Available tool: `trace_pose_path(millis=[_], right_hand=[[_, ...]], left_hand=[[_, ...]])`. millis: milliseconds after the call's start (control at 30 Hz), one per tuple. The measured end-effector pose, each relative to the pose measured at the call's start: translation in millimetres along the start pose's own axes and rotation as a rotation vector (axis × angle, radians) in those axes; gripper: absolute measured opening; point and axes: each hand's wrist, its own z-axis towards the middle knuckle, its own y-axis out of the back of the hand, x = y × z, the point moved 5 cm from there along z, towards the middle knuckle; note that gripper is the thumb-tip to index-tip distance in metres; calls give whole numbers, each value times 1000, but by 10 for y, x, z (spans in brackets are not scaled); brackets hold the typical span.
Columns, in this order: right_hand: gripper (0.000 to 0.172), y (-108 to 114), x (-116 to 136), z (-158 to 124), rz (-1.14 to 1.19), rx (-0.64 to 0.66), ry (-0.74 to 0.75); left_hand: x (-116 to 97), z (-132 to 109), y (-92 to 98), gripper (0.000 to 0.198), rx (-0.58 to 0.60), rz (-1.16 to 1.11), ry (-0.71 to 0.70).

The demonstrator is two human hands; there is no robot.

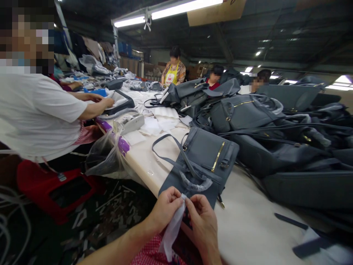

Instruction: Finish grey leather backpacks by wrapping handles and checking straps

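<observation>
My left hand (164,208) and my right hand (203,220) are close together at the table's near edge. Both pinch the top of a thin white strip of paper or foam wrap (172,232) that hangs down between them. Just beyond my fingers lies a grey handbag (202,162) with a gold zip. It lies flat and hangs partly over the table edge. One of its handles is wrapped in white material (196,186).
A big heap of grey bags (275,132) covers the right side of the white table (248,221). At the left a person in a white shirt (35,114) works on a bag. A clear plastic bag (106,154) hangs off the edge. Other people sit at the far end.
</observation>
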Motion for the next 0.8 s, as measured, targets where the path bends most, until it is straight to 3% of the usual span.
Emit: trace_pose_path(millis=[133,267,333,433,567,667,733,800], right_hand=[[25,28,79,-27,-104,-31,71],[32,-61,41,-41,84,101,-118],[31,-101,46,-80,202,92,-213],[25,-145,78,-109,305,6,-242],[16,-160,166,23,200,-119,70],[8,-125,200,72,62,-144,196],[20,69,234,40,-18,-146,211],[30,557,293,-45,-98,-230,212]], left_hand=[[-98,-9,11,12,-67,132,-148],[-175,-51,-12,16,-83,251,-260],[-180,-83,-34,18,-64,217,-258],[-125,-101,-33,24,-62,-29,-80],[-28,-20,-87,44,51,-290,324],[13,48,-52,39,-4,-306,432],[67,90,6,31,-95,-282,407],[148,135,62,23,-178,-230,372]])
